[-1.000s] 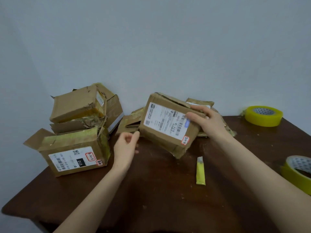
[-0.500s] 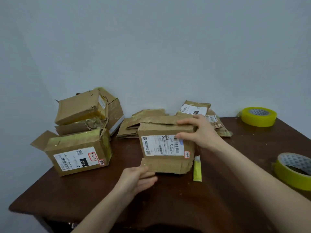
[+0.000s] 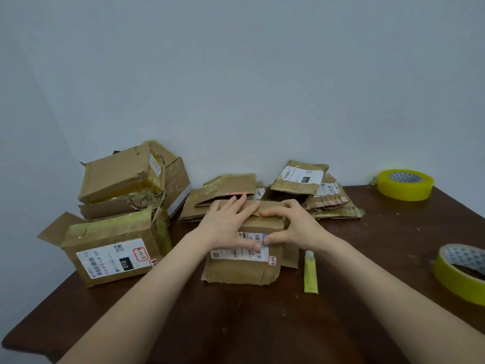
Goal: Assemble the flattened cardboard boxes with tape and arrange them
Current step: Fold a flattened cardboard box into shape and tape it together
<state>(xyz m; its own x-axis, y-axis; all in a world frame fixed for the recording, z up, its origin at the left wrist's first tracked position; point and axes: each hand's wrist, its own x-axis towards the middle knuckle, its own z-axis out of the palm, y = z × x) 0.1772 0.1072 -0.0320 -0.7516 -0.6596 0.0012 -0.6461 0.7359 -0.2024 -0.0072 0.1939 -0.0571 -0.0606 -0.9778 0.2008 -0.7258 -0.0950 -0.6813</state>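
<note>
Hands were both on the same box [image 3: 244, 269], so starting there. Your left hand [image 3: 225, 222] lay flat across the top flaps with the fingers straight, pressing down and not wrapped around anything. Your right hand [image 3: 291, 227] was clamped on the box's top right edge, fingers curled over the flaps and thumb down on the front face, right at the white shipping label [image 3: 233, 254].

The box stood roughly mid-surface [image 3: 236, 324], and its ragged bottom flap stuck out toward you. Just to its right lay a small yellow stick-shaped thing [image 3: 310, 274]; honestly couldn't tell what it was.

Behind the box, near the wall [image 3: 236, 88], the flattened boxes [image 3: 333, 203] sat in a loose heap, with more flat cardboard [image 3: 223, 190] beside them on the left.

Off to your left was a taped-up labelled box [image 3: 110, 253] with one side flap hanging open, and tilted boxes [image 3: 118, 174] were piled on top of it.

One yellow tape roll [image 3: 462, 274] lay at the right edge, partly cut off, and a far tape roll [image 3: 404, 183] sat at the back right corner.
</note>
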